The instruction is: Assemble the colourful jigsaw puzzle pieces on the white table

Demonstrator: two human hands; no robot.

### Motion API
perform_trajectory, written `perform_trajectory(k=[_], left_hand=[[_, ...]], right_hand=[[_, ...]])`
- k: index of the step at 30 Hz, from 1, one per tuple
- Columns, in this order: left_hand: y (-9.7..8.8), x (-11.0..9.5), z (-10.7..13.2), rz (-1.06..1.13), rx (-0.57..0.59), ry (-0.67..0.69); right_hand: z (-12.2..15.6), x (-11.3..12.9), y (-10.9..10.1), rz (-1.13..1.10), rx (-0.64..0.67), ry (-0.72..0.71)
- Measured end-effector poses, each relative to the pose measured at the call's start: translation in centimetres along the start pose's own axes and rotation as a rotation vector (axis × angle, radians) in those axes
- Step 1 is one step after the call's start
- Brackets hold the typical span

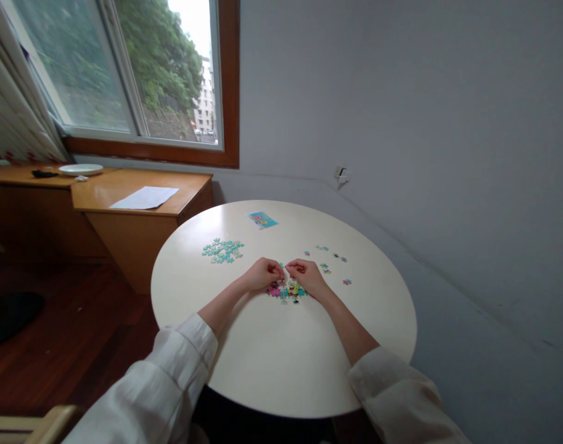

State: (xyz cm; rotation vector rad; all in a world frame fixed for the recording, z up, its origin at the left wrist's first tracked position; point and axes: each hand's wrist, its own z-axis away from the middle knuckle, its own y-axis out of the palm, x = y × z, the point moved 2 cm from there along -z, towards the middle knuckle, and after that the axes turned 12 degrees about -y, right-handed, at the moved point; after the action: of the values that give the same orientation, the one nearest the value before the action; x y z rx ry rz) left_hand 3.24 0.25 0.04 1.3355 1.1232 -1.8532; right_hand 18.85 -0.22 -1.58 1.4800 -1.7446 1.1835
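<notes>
A partly joined jigsaw puzzle (290, 291) in pink, yellow and teal lies on the round white table (281, 357), partly covered by my hands. Over its left upper side, my left hand (264, 274) has thumb and fingers pinched together. My right hand (308, 275) is pinched in the same way over the right upper side, its fingertips close to those of the left. Whatever sits between the fingers is too small to make out. Loose teal puzzle pieces (223, 251) are heaped to the left of my hands.
Scattered puzzle pieces (325, 267) lie to the right. Towards the back edge rests a small blue picture card (262, 220). A wooden desk (193, 194) with a sheet of paper (145, 197) and a white plate (81, 169) stands left, below the window. A wall (401, 154) borders the right.
</notes>
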Motion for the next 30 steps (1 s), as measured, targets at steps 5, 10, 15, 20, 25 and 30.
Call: perform_trajectory(k=[5,10,15,20,25,30], left_hand=[[0.04,0.12,0.02,0.001,0.031,-0.018],[0.10,0.37,-0.11,0.021,0.066,-0.024],[0.17,0.38,-0.11,0.035,0.078,-0.023],[0.22,0.39,-0.11,0.030,0.084,-0.033],[0.19,0.50,-0.16,0.018,0.093,-0.021],[0.20,0.34,-0.10,-0.011,0.080,-0.025]], right_hand=[[0.02,0.11,-0.01,0.001,0.005,0.000],[0.01,0.14,-0.04,-0.012,0.008,0.010],[0.03,0.10,-0.01,-0.021,0.014,0.016],[0.07,-0.06,0.00,-0.017,0.022,0.013],[0.08,-0.10,-0.02,0.004,0.024,0.012],[0.03,-0.17,-0.02,0.016,0.025,0.008]])
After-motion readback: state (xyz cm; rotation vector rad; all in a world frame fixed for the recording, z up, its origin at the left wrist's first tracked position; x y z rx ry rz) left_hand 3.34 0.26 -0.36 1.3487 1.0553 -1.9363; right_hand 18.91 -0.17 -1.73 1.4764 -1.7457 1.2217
